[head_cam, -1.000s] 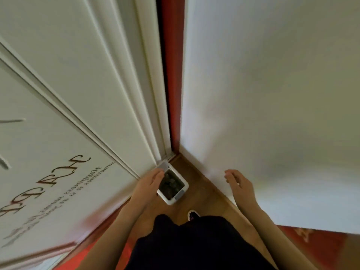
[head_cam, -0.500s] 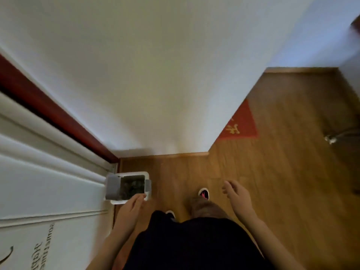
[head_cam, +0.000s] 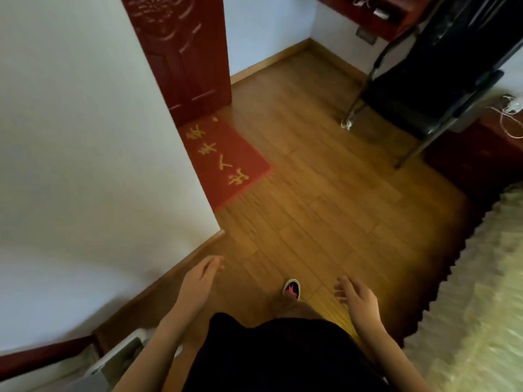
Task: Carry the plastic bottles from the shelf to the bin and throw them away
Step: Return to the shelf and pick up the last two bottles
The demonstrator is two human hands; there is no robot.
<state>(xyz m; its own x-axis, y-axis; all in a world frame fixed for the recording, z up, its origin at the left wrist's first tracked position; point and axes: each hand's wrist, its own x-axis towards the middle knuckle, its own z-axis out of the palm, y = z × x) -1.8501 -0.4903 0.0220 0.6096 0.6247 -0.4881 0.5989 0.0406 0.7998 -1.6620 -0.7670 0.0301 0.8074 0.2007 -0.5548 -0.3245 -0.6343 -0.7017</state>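
- Your left hand (head_cam: 199,281) and your right hand (head_cam: 358,302) both hang loose in front of you, fingers relaxed and apart, and neither one holds anything.
- No plastic bottle is visible in this view, so I cannot tell where the bottles are; the shelf is also out of view.
- The white bin (head_cam: 119,356) stands at the lower left, behind your left forearm and close to the wall (head_cam: 85,165). I think this corner place keeps it out of the walking path.
- With empty hands and the bin beside you, I judge that you are free for the next trip to the shelf.
- The wooden floor (head_cam: 325,193) ahead is open and gives good room to walk.
- Mind the wall corner on your left, the red mat (head_cam: 226,159) near the door (head_cam: 184,52), the chair (head_cam: 424,80) legs farther ahead, and the bed edge (head_cam: 481,278) on your right.
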